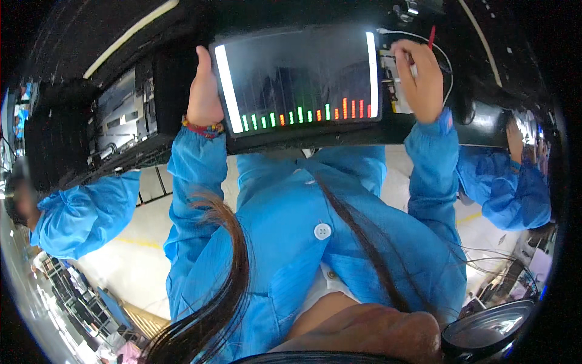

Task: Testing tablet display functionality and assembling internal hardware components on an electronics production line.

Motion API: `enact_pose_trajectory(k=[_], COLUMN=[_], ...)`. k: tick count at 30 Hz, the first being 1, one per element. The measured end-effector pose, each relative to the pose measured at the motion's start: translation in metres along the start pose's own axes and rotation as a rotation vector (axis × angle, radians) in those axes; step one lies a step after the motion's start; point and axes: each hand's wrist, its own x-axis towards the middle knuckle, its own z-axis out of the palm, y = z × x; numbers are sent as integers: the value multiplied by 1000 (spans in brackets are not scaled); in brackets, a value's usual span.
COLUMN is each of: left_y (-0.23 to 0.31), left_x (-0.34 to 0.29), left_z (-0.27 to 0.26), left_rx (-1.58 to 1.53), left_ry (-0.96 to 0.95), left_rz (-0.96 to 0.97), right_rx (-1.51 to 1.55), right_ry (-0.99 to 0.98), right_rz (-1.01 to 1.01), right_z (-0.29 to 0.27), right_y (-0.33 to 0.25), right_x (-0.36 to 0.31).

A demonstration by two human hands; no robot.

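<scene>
A flat rectangular display panel (297,73) lies in front of me, lit with white strips at both sides and green and red bars along its near edge. My left hand (205,94) is at the panel's left edge, thumb pointing up and the other fingers mostly hidden along that edge. Just past the right edge, my right hand (421,79) is closed with bent fingers over a small board with cables (389,76). A thin red stick-like tool (432,36) sticks up behind its knuckles, partly hidden, and seems to be in its grip.
A white cable (450,67) curves around my right hand. Left of the panel stands a dark rack with metal parts (124,112). Metal pieces (407,9) lie at the far right. Co-workers' blue sleeves (91,209) flank me on both sides.
</scene>
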Motion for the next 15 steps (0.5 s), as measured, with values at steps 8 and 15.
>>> enact_pose_trajectory(k=[8, 15], left_y=[10, 10], left_x=[-5, -1], left_z=[3, -1], left_rx=[-21, -22], left_ry=[-69, -93], left_rz=[-47, -4], right_rx=[-423, 204], right_ry=[-409, -333], right_rz=[-133, 53], right_z=[17, 0], right_y=[112, 71], right_x=[32, 33])
